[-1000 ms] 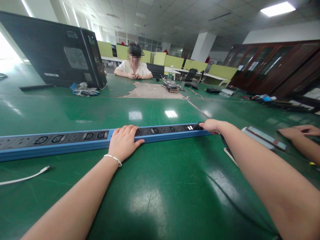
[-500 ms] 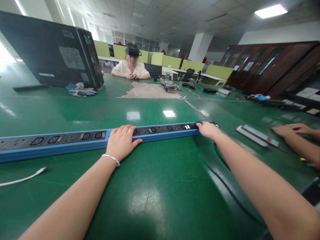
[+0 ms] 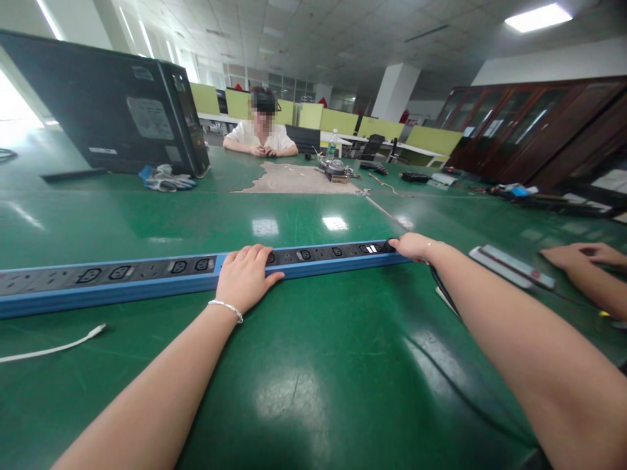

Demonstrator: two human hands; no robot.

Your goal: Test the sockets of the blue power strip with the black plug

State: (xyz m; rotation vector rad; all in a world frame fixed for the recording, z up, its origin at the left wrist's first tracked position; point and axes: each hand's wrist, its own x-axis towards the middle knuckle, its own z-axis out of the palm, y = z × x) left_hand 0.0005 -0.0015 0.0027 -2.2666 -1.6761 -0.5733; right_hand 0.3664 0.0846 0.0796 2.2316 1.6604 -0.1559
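Observation:
A long blue power strip [image 3: 147,287] with black sockets lies across the green table, running off the left side of the view. My left hand [image 3: 245,277] is laid over its middle, fingers on the far side and thumb along the near edge, gripping it. At the strip's right end, my right hand [image 3: 414,247] is closed on a black plug [image 3: 388,246], which is mostly covered by the fingers. A black cable [image 3: 443,287] hangs below the right wrist and is partly hidden by the forearm.
A white cable [image 3: 73,343] lies at the near left. Behind it stand a black computer case [image 3: 112,111] and gloves [image 3: 166,178]. A white bar-shaped item [image 3: 512,266] lies beside another person's hands [image 3: 568,254]. A person [image 3: 262,134] sits across the table.
The view has shifted slightly, so everything appears a little farther right. My left hand keeps its place on the strip. The cable under my right wrist now sits closer to the forearm.

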